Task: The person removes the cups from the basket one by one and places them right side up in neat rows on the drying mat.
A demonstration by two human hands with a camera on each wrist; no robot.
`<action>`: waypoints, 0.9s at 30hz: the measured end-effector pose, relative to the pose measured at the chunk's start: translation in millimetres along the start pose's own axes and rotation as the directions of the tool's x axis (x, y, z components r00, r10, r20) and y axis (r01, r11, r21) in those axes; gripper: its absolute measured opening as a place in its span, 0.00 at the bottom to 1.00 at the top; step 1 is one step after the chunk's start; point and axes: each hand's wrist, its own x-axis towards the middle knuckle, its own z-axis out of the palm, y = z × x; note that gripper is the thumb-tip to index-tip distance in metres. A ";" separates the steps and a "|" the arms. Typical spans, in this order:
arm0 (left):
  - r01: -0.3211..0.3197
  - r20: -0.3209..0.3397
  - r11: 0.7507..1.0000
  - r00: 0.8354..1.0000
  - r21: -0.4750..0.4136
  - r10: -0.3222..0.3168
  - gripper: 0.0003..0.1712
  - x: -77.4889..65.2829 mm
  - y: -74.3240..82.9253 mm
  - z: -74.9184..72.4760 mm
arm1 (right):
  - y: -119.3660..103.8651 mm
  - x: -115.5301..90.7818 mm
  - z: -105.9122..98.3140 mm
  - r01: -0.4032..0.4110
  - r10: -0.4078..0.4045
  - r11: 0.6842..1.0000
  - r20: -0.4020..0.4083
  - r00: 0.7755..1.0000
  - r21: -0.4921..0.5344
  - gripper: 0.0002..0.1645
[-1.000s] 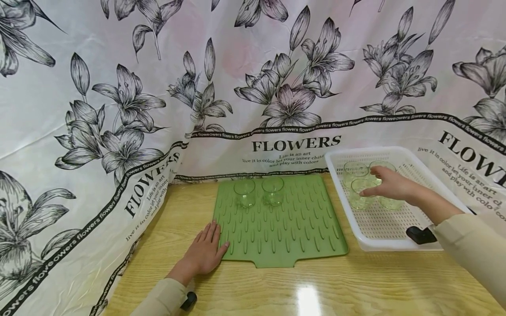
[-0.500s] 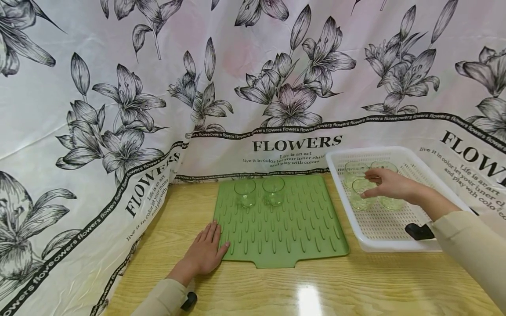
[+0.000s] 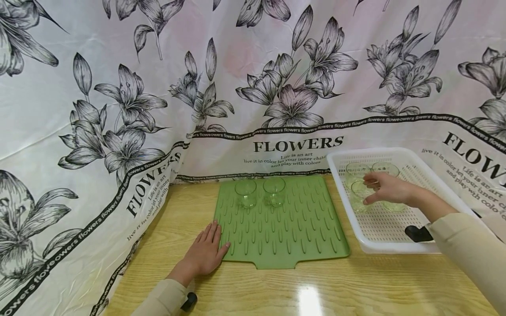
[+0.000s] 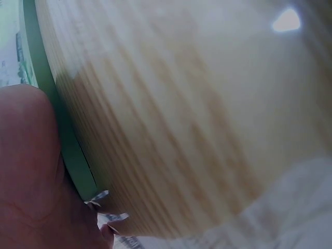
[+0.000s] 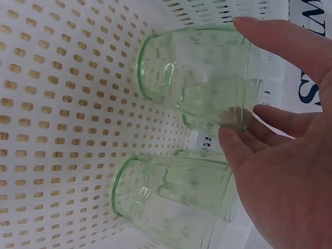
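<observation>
My right hand (image 3: 389, 188) reaches into a white perforated basket (image 3: 379, 247). Its thumb and fingers pinch the upper end of the near-left glass (image 5: 192, 67), a clear green-tinted tumbler. Several similar glasses stand in the basket; a neighbouring glass (image 5: 171, 202) shows close by in the right wrist view, and one is partly behind my hand. My left hand (image 3: 205, 252) lies flat with straight fingers at the left edge of the green ridged mat (image 3: 276, 241). On the mat's far left part stand two clear glasses, a left glass (image 3: 246, 193) and a right glass (image 3: 274, 192).
Basket and mat sit side by side on a wood-grain table (image 3: 253, 289), with a narrow gap between them. A flower-printed cloth (image 3: 213, 153) hangs behind and along the left side. The basket's walls rise around the glasses.
My right hand has lowered slightly, and its thumb and fingers have drawn in on the near-left glass. The left hand and the glasses on the mat stay put.
</observation>
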 end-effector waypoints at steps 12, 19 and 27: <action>-0.007 -0.019 1.000 1.000 -0.014 0.007 0.45 -1.1 1.9 -1.1 | 11.5 1.2 6.8 0.027 -0.031 0.998 0.073 0.997 0.059 0.53; -0.008 -0.016 1.000 1.000 -0.008 0.007 0.45 -1.7 1.4 -0.1 | 18.3 4.2 9.2 0.027 -0.033 0.997 0.072 0.997 0.076 0.51; -0.001 -0.015 1.000 1.000 0.014 0.001 0.46 0.2 -1.1 2.6 | 22.4 6.6 11.8 0.032 -0.037 0.996 0.060 0.997 0.080 0.49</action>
